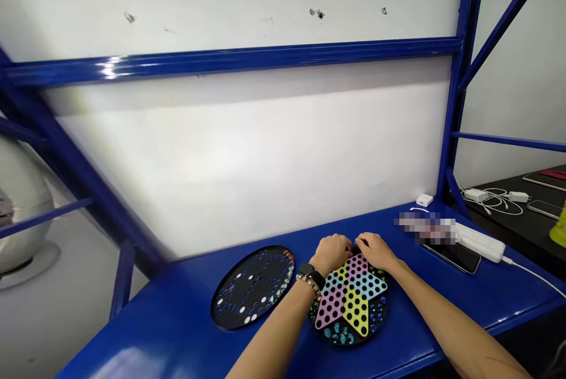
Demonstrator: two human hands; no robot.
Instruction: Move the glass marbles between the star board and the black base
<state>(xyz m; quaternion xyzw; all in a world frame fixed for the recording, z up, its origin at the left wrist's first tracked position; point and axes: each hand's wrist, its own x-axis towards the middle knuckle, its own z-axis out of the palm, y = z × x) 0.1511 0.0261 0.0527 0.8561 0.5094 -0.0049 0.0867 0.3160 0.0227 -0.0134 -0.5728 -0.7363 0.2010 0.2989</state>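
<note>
Left hand (332, 251) and right hand (375, 249) curl at the far edge of a round black board with a multicoloured star (350, 293); whether they grip it, I cannot tell. On the same blue table (177, 320), a black holed disc (254, 286) lies left, a black phone (460, 257) right.

Hands: two, left hand (333, 250) and right hand (375, 250). Star-patterned board (346, 292): one, six-armed. Black round board (247, 290): one. Glass marbles (338, 332): numerous, too small and crowded to count surely. Wristwatch (312, 274): one. Beaded bracelet (309, 283): one. Phone (458, 258) on blue worktop (177, 314): one. Long white device (480, 242): one. White adapter (424, 200) near wall (256, 161): one. White chargers (476, 195) on black worktop (508, 228): two.
</note>
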